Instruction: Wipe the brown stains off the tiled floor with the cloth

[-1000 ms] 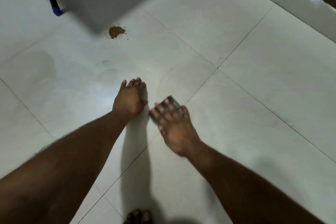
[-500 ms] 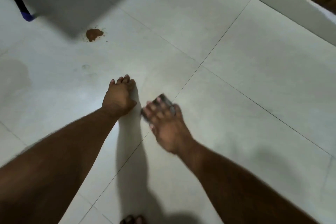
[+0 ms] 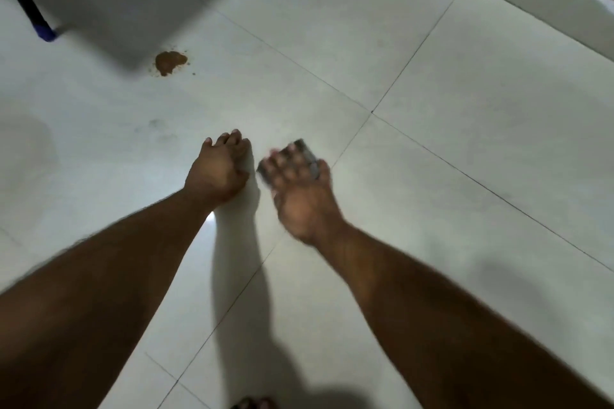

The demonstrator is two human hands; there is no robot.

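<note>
Left hand [image 3: 217, 173] flat on tiled floor [image 3: 465, 159]; right hand [image 3: 300, 186] over dark cloth [image 3: 304, 151]; brown stain [image 3: 170, 62] beyond
</note>
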